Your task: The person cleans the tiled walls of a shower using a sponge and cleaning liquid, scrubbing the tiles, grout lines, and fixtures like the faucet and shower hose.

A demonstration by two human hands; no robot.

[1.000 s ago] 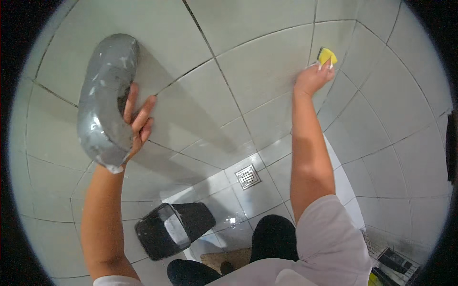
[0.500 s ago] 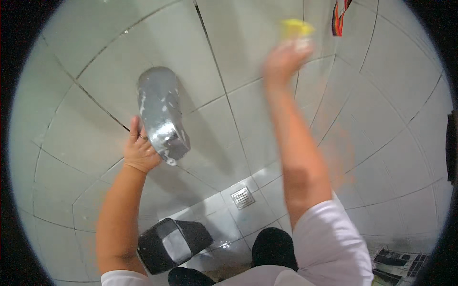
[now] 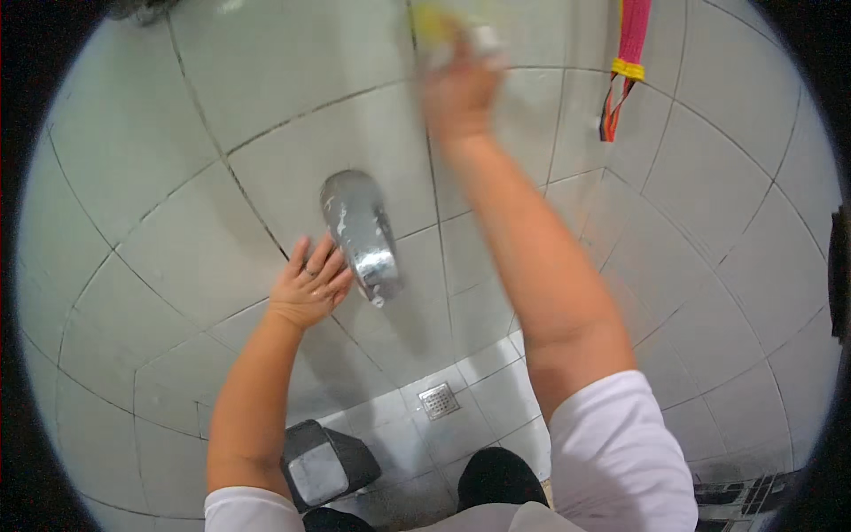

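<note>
A chrome spout [image 3: 362, 222] with streaks of white foam sticks out of the tiled wall [image 3: 292, 142]. Just left of it is my left hand [image 3: 310, 288], its fingers spread and a ring on one of them. The fingertips reach the spout's side; whether they press on it or on the tiles behind, I cannot tell. Higher up and to the right, my right hand [image 3: 463, 93] is closed on a yellow sponge [image 3: 436, 25] against the wall. Motion smears both, and a white patch, perhaps foam, shows beside the fingers.
A pink strap with yellow and orange bands [image 3: 631, 40] hangs near the right corner. Below, a square metal drain [image 3: 439, 402] is set in the tiled floor, and a dark bin with a grey lid [image 3: 319, 473] stands at lower left. A dark fixture [image 3: 146, 9] shows at upper left.
My right hand has swept left and up along the wall with the sponge. My view has shifted, so the spout, strap and left hand sit differently; the left hand stays beside the spout.
</note>
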